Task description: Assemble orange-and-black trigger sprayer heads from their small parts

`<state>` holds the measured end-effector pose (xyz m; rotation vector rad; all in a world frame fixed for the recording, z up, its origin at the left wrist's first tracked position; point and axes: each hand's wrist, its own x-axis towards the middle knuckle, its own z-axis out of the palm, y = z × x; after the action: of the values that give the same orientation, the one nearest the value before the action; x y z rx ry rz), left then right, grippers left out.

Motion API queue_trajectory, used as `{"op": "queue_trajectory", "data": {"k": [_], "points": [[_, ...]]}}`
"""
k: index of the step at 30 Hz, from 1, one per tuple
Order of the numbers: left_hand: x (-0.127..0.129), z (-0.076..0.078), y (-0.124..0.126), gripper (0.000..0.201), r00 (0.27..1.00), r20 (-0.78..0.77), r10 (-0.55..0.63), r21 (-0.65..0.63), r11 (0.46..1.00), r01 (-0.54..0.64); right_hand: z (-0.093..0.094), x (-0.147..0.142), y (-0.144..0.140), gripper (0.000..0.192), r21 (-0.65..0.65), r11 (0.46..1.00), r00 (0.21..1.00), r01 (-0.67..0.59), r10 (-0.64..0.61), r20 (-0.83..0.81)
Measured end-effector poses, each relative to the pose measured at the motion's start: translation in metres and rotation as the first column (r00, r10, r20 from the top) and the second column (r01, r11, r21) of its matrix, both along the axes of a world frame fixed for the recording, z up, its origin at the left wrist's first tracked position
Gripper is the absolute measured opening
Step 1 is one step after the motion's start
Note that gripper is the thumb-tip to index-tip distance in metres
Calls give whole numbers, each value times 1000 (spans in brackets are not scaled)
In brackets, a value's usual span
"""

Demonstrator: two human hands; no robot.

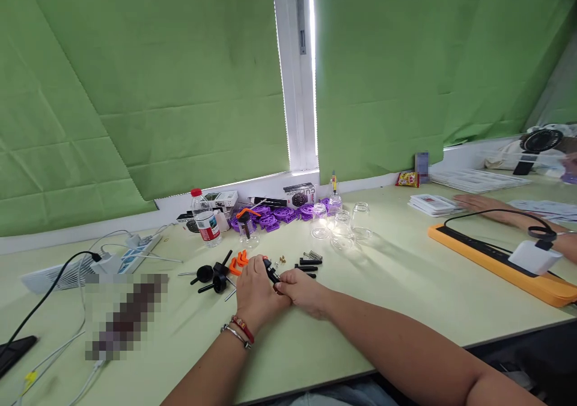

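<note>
Close together above the table, both my hands are closed around a small black part with a shiny metal-looking section [271, 270]. My left hand [259, 289] wraps it from the left, and my right hand [303, 289] pinches its near end. The fingers hide much of it. Just left of my left hand lie black cup-shaped pieces with rods [219, 283] and orange plastic pieces [237, 264]. Tiny brass-coloured bits [282, 259] lie beyond my fingers. Right of them are a coil spring [312, 255] and black stick-like parts [308, 268].
Glass jars [342, 229], purple plastic pieces [285, 214] and a red-capped bottle [207, 220] stand along the back. Cables and a power strip [137, 254] are at left. At right are an orange-edged case [496, 262], a white charger [535, 257] and another person's hand [484, 205].
</note>
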<state>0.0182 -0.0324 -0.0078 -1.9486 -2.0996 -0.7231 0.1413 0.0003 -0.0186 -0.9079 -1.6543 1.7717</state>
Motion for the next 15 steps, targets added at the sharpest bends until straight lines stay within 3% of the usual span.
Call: {"op": "queue_trajectory", "data": {"k": [3, 5, 7, 9, 12, 15], "points": [[-3, 1, 1, 72, 1000, -2, -2, 6, 1000, 2, -2, 2, 3, 26, 71, 997, 998, -32, 28, 50], [-5, 0, 2, 69, 1000, -6, -5, 22, 1000, 5, -1, 5, 5, 23, 254, 967, 987, -14, -28, 161], [-6, -1, 3, 66, 1000, -13, -15, 42, 999, 15, 2, 10, 7, 16, 473, 881, 961, 13, -142, 238], [-7, -2, 4, 66, 1000, -24, -18, 55, 998, 20, 5, 14, 8, 13, 614, 789, 947, 18, -210, 243], [-8, -4, 7, 67, 999, -44, 4, 23, 1000, -2, 6, 16, 10, 24, 708, 706, 955, -26, -192, 227], [-7, -3, 10, 63, 998, -55, 24, -30, 999, -26, 4, 15, 13, 34, 745, 667, 941, 31, -271, 204]]}}
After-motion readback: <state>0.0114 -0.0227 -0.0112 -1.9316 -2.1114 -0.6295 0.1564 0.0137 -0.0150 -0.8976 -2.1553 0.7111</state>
